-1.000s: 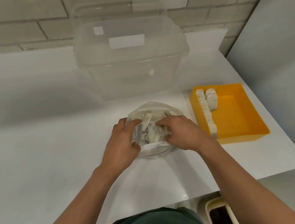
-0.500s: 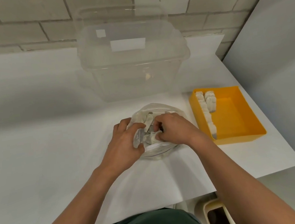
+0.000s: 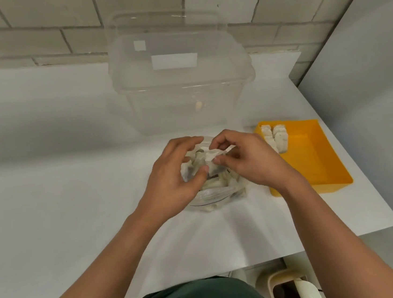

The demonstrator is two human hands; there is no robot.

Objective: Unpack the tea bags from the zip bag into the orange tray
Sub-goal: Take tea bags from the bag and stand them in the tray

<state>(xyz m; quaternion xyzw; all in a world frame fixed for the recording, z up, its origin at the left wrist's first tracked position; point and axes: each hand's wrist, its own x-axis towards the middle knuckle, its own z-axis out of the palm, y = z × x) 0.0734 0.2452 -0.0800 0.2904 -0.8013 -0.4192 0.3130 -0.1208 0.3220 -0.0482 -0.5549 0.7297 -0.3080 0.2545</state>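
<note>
A clear zip bag (image 3: 216, 194) full of white tea bags lies on the white table in front of me. My left hand (image 3: 172, 183) grips the bag's left side, thumb and fingers curled over its open mouth. My right hand (image 3: 245, 160) pinches a white tea bag (image 3: 210, 158) between thumb and fingers, just above the bag's mouth. To the right sits the orange tray (image 3: 314, 160), with several tea bags (image 3: 276, 138) lined up along its left wall and far corner.
A large clear plastic tub (image 3: 180, 77) stands behind the bag, against the tiled wall. The table's right edge runs just past the tray. A cream bin (image 3: 294, 289) sits on the floor below the table's front edge.
My right hand has risen out of the bag with a tea bag pinched in it. My left hand has shifted up along the bag's mouth.
</note>
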